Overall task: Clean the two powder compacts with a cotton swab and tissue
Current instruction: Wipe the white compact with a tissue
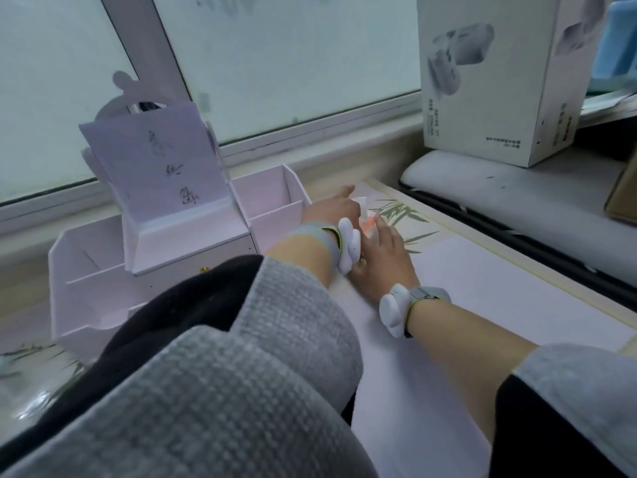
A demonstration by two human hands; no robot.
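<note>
A small pink-orange powder compact sits between my two hands at the far edge of the white sheet. It is mostly hidden. A white piece, either tissue or the lid, sticks up just above it. My left hand reaches in from the left. Its index finger points out and its other fingers curl down onto the compact. My right hand lies low on the right of the compact, with fairly straight fingers touching it. No cotton swab or second compact shows.
A white cardboard organiser with open compartments and a handwritten paper stands at the left, close to my left arm. A bamboo-print mat lies under the sheet. A grey pad and a tall white box stand at the back right, below the window.
</note>
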